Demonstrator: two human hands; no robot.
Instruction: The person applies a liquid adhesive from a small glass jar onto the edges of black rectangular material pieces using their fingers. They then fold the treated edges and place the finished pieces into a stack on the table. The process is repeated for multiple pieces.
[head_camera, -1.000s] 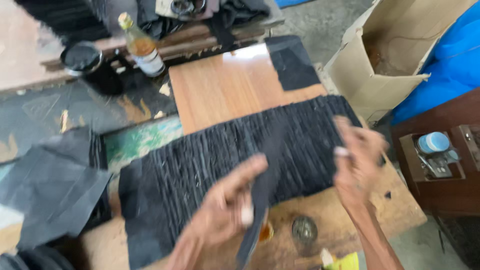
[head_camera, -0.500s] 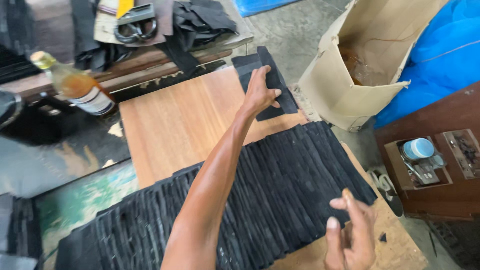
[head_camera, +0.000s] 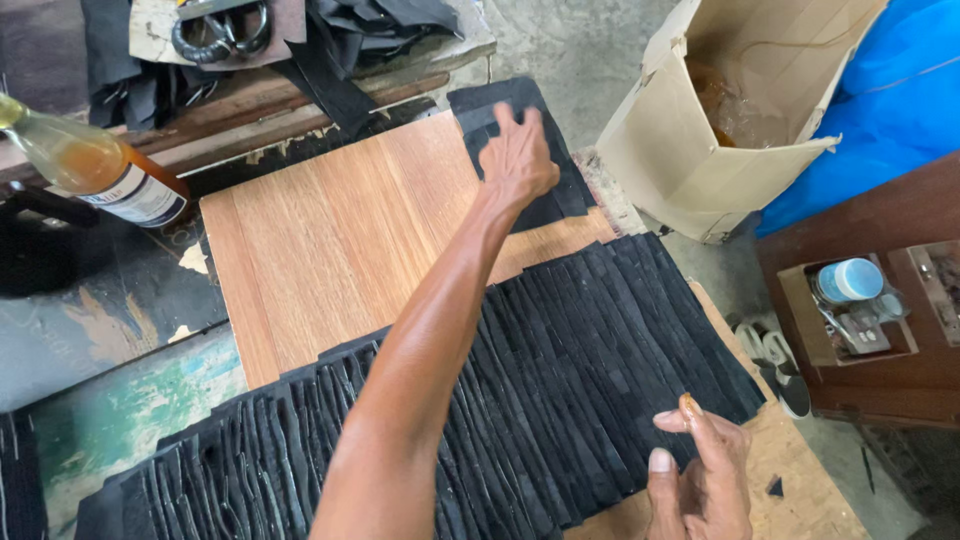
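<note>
While reaching: left hand (head_camera: 517, 160) lies flat, fingers spread, on black pieces (head_camera: 515, 150) beyond wooden board (head_camera: 340, 240).
Right hand (head_camera: 700, 480): loosely open, holding nothing, beside overlapping black strips (head_camera: 520, 400).
Around board: bottle (head_camera: 95, 170) left, cardboard box (head_camera: 720, 120) right.

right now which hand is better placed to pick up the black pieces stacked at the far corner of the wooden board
Likely the left hand: it is stretched out with its fingers already resting on the stack of black pieces at the light wooden board. The right hand hangs near the bottom edge, far from them.

Left hand (head_camera: 518, 160) outstretched (right hand (head_camera: 700, 480) half-curled).
</note>
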